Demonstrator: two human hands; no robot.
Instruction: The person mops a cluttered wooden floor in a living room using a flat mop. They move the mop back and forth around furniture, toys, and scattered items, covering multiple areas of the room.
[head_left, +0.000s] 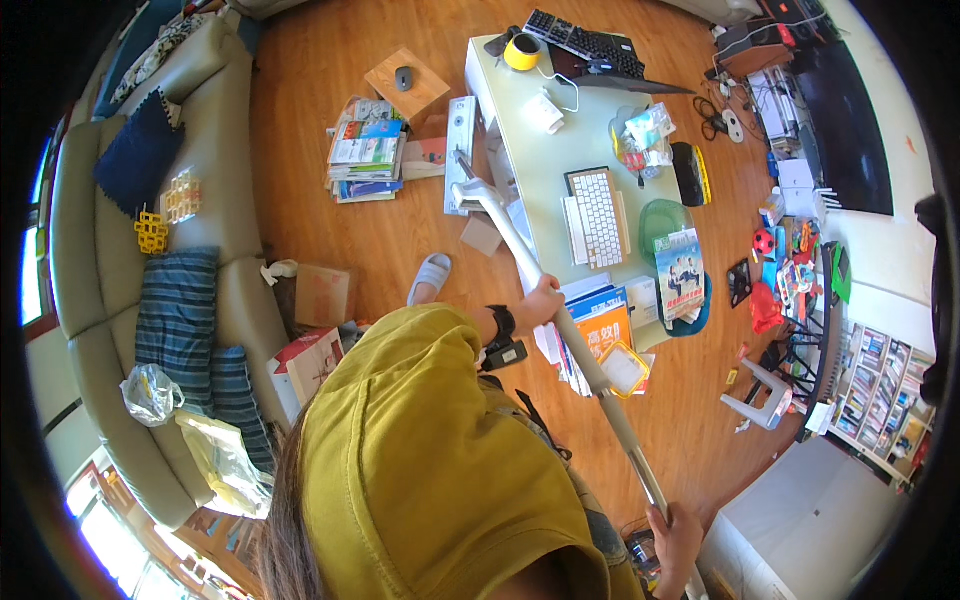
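Note:
A long-handled white and grey floor tool, apparently a flat mop (525, 251), slants across the view. Its flat rectangular head (459, 161) lies on the wood floor beside the desk's left side. My left hand (538, 301), below a black wristband, is closed around the middle of the pole. Farther down, near the pole's lower right end, my right hand (677, 551) grips it too. The pole passes in front of the desk corner, close to upright books and papers (600, 330) and a yellow-rimmed tray (625, 369).
The desk (525, 97) bears keyboards, a yellow mug (523, 51) and a green basket (664, 225). Left of the mop head are stacked magazines (367, 154) and a wooden board (407, 82) with a mouse. A slipper (430, 277), cardboard box (324, 295), sofa (217, 142) and stool (769, 394) stand around.

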